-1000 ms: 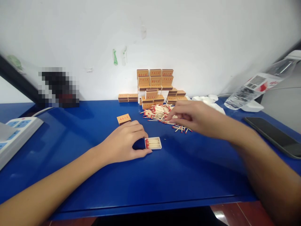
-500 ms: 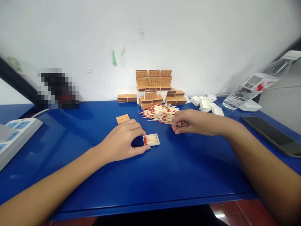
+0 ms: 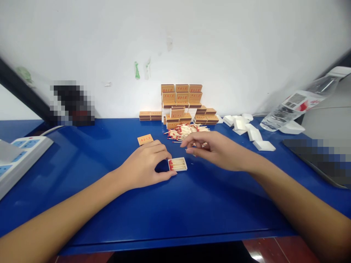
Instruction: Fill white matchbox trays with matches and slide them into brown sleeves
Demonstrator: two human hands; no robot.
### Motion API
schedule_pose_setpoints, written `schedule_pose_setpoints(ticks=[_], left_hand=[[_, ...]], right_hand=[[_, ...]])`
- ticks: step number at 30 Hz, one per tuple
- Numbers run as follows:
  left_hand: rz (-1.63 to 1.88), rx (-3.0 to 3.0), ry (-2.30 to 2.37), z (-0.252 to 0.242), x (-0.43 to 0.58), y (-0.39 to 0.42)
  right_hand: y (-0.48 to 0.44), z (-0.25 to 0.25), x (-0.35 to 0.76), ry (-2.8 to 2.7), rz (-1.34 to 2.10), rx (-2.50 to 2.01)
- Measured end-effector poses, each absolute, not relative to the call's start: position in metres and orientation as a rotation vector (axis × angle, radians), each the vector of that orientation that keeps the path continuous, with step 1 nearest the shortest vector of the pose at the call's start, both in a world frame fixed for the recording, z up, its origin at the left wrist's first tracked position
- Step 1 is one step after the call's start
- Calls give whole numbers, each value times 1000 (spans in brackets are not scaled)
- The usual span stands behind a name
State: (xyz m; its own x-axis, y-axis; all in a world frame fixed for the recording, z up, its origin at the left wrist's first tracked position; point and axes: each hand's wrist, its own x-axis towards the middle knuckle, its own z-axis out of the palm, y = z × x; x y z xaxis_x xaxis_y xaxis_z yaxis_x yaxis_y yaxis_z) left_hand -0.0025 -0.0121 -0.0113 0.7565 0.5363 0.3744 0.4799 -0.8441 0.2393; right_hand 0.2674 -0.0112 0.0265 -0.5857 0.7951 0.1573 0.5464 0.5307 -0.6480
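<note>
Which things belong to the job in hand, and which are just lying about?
In the job:
match-filled matchbox tray held by the left hand
loose match pile by the right hand
orange matchbox
stacked matchboxes
probably the white trays

Lying about, it seems:
smartphone, partly blurred
water bottle
power strip

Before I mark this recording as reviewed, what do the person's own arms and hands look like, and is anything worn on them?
The left forearm and right forearm are bare as far as they show, with no sleeves in view. The left hand and right hand are ungloved. No watch, bracelet, ring, cable or clear marking shows; nail details are too small to tell.
</note>
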Motion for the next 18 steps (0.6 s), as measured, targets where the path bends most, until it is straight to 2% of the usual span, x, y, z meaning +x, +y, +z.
schedule_pose_setpoints(ticks=[11, 18], left_hand=[[723, 2825, 873, -11, -3, -10], [775, 2823, 916, -9, -3, -10]], right_hand=[[-20, 12, 242, -2077, 963, -1078], [-12, 4, 253, -2269, 777, -1194]])
